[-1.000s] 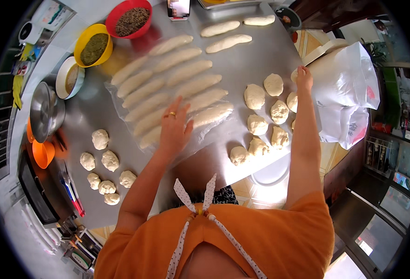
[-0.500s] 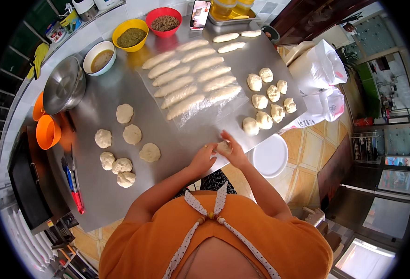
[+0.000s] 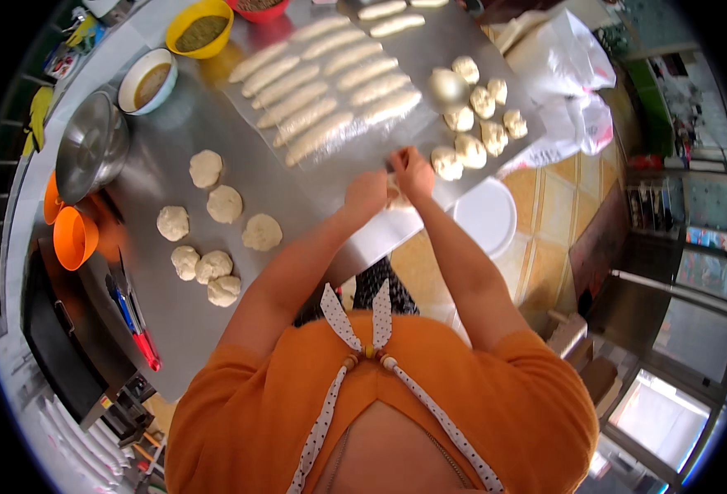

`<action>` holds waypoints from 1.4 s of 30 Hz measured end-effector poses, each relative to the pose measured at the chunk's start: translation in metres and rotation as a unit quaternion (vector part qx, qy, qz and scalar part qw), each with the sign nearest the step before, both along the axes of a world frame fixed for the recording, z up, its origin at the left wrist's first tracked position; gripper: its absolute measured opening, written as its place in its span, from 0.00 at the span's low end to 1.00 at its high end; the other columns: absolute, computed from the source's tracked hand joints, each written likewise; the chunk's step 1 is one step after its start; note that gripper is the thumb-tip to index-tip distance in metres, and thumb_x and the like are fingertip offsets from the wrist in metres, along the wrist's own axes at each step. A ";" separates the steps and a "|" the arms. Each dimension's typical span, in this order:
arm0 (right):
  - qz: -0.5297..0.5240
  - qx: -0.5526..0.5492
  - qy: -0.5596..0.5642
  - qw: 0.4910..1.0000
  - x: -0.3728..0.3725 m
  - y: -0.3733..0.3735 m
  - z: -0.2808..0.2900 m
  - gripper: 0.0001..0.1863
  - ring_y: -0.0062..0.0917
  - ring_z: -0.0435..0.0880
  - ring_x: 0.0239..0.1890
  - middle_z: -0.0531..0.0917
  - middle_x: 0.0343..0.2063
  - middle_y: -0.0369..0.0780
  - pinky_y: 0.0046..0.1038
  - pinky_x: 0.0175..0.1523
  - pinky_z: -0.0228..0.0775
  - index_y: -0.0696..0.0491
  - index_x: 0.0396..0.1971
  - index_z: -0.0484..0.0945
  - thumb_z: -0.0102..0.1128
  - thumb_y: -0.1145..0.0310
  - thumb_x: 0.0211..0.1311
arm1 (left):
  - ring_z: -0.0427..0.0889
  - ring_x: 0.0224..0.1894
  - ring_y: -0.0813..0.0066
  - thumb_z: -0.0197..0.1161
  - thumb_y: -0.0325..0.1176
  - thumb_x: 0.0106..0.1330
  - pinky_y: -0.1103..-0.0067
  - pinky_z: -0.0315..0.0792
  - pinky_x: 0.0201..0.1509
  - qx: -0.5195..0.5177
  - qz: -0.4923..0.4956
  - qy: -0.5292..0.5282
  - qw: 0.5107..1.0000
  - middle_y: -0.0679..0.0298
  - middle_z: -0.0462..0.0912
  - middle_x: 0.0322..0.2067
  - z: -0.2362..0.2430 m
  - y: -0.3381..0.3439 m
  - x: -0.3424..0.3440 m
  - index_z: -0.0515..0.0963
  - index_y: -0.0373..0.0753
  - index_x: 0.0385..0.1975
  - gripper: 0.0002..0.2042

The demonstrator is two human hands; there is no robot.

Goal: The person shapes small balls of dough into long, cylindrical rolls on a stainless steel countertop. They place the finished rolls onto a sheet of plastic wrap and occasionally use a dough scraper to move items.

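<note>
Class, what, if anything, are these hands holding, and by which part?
The left hand and right hand hold a dough piece, apparently by its opposite sides; the exact grip is hidden.

The scene is viewed through a wide fisheye camera worn at the left of a head-mounted pair and pointed steeply downward. The wearer's orange top [image 3: 462, 379] is seen closest, across the lower edge; the left hand [image 3: 367, 193] and right hand [image 3: 413, 173] are framed above it, at arm's reach. The stainless-steel table [image 3: 161, 156] is overlooked from above, and straight edges are bowed toward the dark, rounded rim.
</note>
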State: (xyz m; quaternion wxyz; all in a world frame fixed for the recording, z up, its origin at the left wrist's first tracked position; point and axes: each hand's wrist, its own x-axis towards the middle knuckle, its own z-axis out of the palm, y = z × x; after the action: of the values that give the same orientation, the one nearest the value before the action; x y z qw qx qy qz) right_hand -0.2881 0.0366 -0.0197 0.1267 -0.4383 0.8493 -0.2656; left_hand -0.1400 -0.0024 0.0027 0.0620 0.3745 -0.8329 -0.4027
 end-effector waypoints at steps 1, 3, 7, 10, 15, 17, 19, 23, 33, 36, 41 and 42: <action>-0.044 0.034 -0.120 0.991 -0.003 0.012 -0.003 0.12 0.44 0.84 0.36 0.85 0.34 0.45 0.42 0.40 0.75 0.49 0.37 0.77 0.54 0.56 0.66 | 0.84 0.35 0.50 0.72 0.43 0.54 0.63 0.76 0.37 0.102 0.000 0.003 0.995 0.52 0.83 0.27 0.005 0.012 0.005 0.76 0.36 0.29 0.17; -0.038 0.072 -0.102 0.991 0.048 0.034 0.029 0.12 0.45 0.84 0.37 0.85 0.36 0.45 0.42 0.41 0.75 0.48 0.39 0.78 0.51 0.56 0.68 | 0.85 0.32 0.51 0.72 0.43 0.55 0.64 0.77 0.34 0.295 0.031 -0.009 0.955 0.52 0.84 0.25 0.006 0.032 0.030 0.78 0.35 0.28 0.16; 0.048 0.026 0.090 0.994 0.072 0.051 0.003 0.07 0.39 0.83 0.31 0.82 0.32 0.39 0.41 0.38 0.76 0.48 0.34 0.76 0.53 0.62 0.65 | 0.83 0.34 0.53 0.72 0.42 0.55 0.66 0.76 0.37 0.259 -0.013 0.003 0.966 0.54 0.83 0.28 -0.011 0.039 0.052 0.77 0.35 0.30 0.17; 0.058 -0.069 0.130 0.987 0.043 0.002 0.001 0.07 0.38 0.83 0.35 0.81 0.31 0.39 0.41 0.37 0.75 0.49 0.33 0.75 0.53 0.63 0.64 | 0.82 0.35 0.56 0.72 0.39 0.54 0.66 0.73 0.38 0.054 0.019 0.045 0.997 0.55 0.81 0.29 -0.003 0.005 0.031 0.77 0.34 0.33 0.16; 0.029 -0.003 0.003 1.000 0.039 -0.016 0.016 0.08 0.40 0.81 0.38 0.80 0.31 0.41 0.42 0.39 0.74 0.51 0.32 0.73 0.53 0.62 0.61 | 0.79 0.42 0.50 0.71 0.36 0.53 0.63 0.71 0.45 0.008 -0.041 0.056 0.998 0.50 0.81 0.36 -0.004 -0.024 0.021 0.76 0.34 0.37 0.16; -0.013 0.090 -0.110 0.990 0.047 0.005 0.029 0.09 0.40 0.81 0.37 0.80 0.31 0.43 0.43 0.39 0.74 0.52 0.32 0.74 0.54 0.62 0.61 | 0.76 0.49 0.44 0.59 0.30 0.62 0.61 0.73 0.50 -0.097 -0.096 0.011 0.991 0.46 0.78 0.47 0.008 -0.005 0.043 0.77 0.36 0.40 0.09; 0.131 0.185 0.304 0.926 0.072 0.067 -0.038 0.16 0.38 0.83 0.40 0.81 0.38 0.48 0.41 0.46 0.76 0.58 0.43 0.76 0.53 0.64 0.59 | 0.75 0.54 0.45 0.53 0.26 0.62 0.58 0.69 0.60 -0.206 -0.140 0.105 0.963 0.43 0.77 0.51 -0.023 0.032 0.066 0.78 0.34 0.49 0.16; 0.107 -0.026 0.114 0.987 0.062 0.052 -0.036 0.11 0.37 0.80 0.30 0.77 0.30 0.44 0.40 0.35 0.75 0.54 0.36 0.71 0.56 0.66 0.54 | 0.80 0.47 0.52 0.54 0.25 0.60 0.58 0.71 0.56 -0.079 -0.172 0.117 0.975 0.53 0.82 0.44 -0.005 0.015 0.067 0.81 0.40 0.44 0.14; 0.067 0.016 0.094 0.993 0.074 0.077 0.007 0.36 0.39 0.53 0.73 0.58 0.71 0.45 0.46 0.74 0.45 0.55 0.69 0.57 0.48 0.56 0.64 | 0.59 0.72 0.51 0.48 0.41 0.73 0.59 0.54 0.72 -0.170 -0.115 0.199 0.958 0.51 0.63 0.68 -0.020 0.023 -0.005 0.62 0.35 0.68 0.27; 0.129 0.040 0.045 0.990 0.072 0.111 0.015 0.33 0.38 0.52 0.74 0.56 0.72 0.44 0.45 0.74 0.44 0.54 0.70 0.57 0.46 0.57 0.68 | 0.52 0.75 0.55 0.47 0.45 0.72 0.51 0.46 0.73 -0.207 -0.126 0.018 0.970 0.54 0.57 0.71 -0.003 0.051 0.021 0.58 0.35 0.70 0.30; 0.155 0.029 0.090 0.983 -0.008 0.049 0.011 0.31 0.37 0.54 0.74 0.59 0.70 0.44 0.44 0.73 0.52 0.55 0.69 0.59 0.48 0.60 0.68 | 0.47 0.76 0.60 0.46 0.48 0.72 0.50 0.42 0.74 -0.254 -0.016 -0.022 0.967 0.58 0.52 0.74 0.013 0.001 -0.053 0.57 0.36 0.71 0.31; 0.158 -0.011 0.058 0.986 -0.024 0.029 0.008 0.31 0.37 0.55 0.73 0.61 0.70 0.45 0.44 0.72 0.54 0.55 0.68 0.60 0.50 0.61 0.67 | 0.47 0.76 0.60 0.48 0.48 0.72 0.50 0.42 0.74 -0.280 0.005 -0.010 0.960 0.59 0.52 0.74 0.014 -0.015 -0.066 0.57 0.37 0.71 0.32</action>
State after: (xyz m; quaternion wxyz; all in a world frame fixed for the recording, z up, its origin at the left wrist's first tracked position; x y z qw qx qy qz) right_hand -0.3117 0.0655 -0.0113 0.1126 -0.5830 0.7722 -0.2261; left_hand -0.2056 -0.0172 0.0169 0.1579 0.3504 -0.9111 -0.1491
